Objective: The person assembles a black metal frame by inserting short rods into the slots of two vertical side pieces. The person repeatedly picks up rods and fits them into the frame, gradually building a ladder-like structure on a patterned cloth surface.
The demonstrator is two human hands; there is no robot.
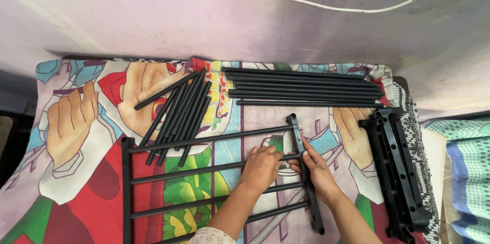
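My left hand [261, 168] lies curled over a thin black rod [204, 169] of the rack frame [214, 183], fingers closed around it near its right end. My right hand [317, 170] pinches the frame's flat, holed side bar [305, 172] just beside that joint. The frame, matte black plastic with round parallel rods, rests on a bright cartoon-printed cloth [76, 137]. Above it lie a fanned heap of short rods [178, 116] and a neat row of long rods [303, 88]. To the right, stacked holed side bars [400, 172] sit well apart.
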